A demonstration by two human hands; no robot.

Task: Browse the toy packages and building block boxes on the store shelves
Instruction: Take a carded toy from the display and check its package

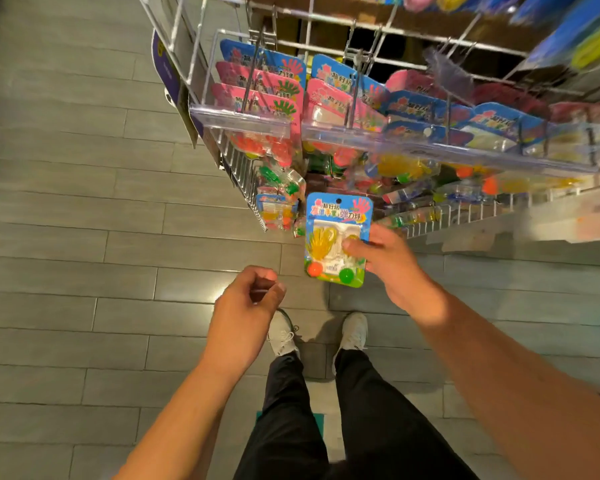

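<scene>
My right hand [387,263] holds a blue toy blister package [336,237] by its right edge, thumb on the front. The card shows a yellow sticky hand with an orange and a green ball under clear plastic. It hangs in front of me, just below the wire rack [291,19]. My left hand [248,299] is lower left of the package, apart from it, fingers curled with nothing in them. More of the same packages [267,84], pink and blue, hang in rows on the rack's hooks.
A clear plastic price rail [378,140] runs across the front of the rack. A lower wire basket [447,202] holds loose toy packs. Grey plank floor [84,237] lies to the left. My legs and white shoes [354,332] stand below.
</scene>
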